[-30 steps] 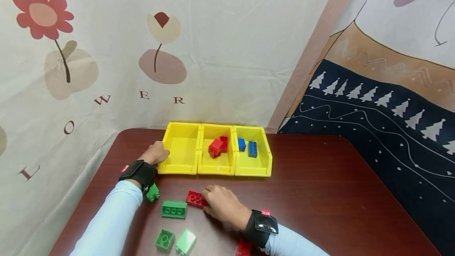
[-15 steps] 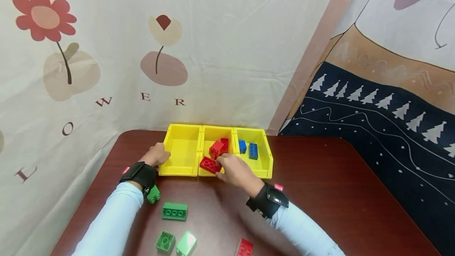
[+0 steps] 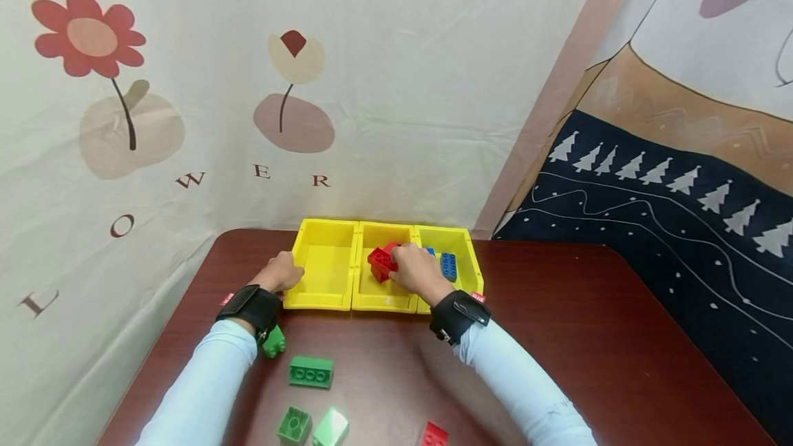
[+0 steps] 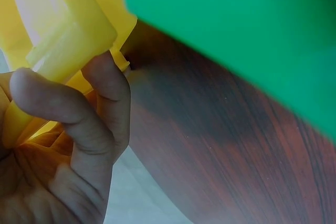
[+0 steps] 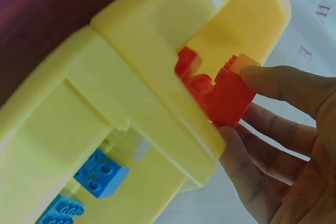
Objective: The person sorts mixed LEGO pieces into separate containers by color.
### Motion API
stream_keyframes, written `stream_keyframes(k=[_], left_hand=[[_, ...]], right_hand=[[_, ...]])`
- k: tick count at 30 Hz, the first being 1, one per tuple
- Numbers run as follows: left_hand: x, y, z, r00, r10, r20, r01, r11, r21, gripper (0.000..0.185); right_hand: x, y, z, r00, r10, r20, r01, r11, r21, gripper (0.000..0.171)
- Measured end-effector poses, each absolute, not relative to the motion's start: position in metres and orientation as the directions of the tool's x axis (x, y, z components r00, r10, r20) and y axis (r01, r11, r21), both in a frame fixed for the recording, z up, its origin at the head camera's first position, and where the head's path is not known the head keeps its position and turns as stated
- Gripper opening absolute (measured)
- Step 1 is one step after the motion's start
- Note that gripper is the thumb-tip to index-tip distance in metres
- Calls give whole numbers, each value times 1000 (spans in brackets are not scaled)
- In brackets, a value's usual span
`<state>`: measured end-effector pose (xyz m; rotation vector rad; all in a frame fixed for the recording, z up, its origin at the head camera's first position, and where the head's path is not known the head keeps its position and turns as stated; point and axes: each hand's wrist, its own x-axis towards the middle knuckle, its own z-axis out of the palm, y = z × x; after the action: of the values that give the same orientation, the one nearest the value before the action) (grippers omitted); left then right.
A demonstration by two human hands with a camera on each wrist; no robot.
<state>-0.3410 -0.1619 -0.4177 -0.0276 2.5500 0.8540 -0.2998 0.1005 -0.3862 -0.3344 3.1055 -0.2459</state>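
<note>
My left hand [image 3: 280, 272] grips the side wall of the left yellow bin [image 3: 319, 301]; in the left wrist view its curled fingers [image 4: 84, 114] hook round the yellow edge. Over the middle yellow bin [image 3: 385, 304], my right hand [image 3: 421, 272] pinches a red toy brick [image 5: 231, 98] between thumb and fingers. Other red bricks [image 5: 186, 61] lie beneath it in that bin, partly hidden. Two blue bricks [image 3: 449, 267] are in the right yellow bin, one mostly covered by my right hand in the head view.
Several green bricks [image 3: 311, 372] lie on the dark red-brown table [image 3: 557, 336] in front of the bins, one [image 3: 274, 341] beside my left wrist. A red brick [image 3: 434, 434] lies at the bottom edge of view. A printed cloth [image 3: 409, 88] hangs behind the table.
My right hand has lifted the red brick from the table and carried it up and away into the middle bin. The left hand stays on the left bin.
</note>
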Motion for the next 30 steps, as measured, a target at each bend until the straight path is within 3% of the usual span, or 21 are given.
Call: stream_keyframes(k=[20,30], left_hand=[[-345,-161,-420,-909,134,-396,-131,809,573,38],[-341,-161,-420,-905,131,-405,-136,812,567,40]], right_hand=[[-320,101,-400,-987,-157,-36,-154,984,-92,28],[-303,104,-393,-978,-208,13,-207,962,-176,26]])
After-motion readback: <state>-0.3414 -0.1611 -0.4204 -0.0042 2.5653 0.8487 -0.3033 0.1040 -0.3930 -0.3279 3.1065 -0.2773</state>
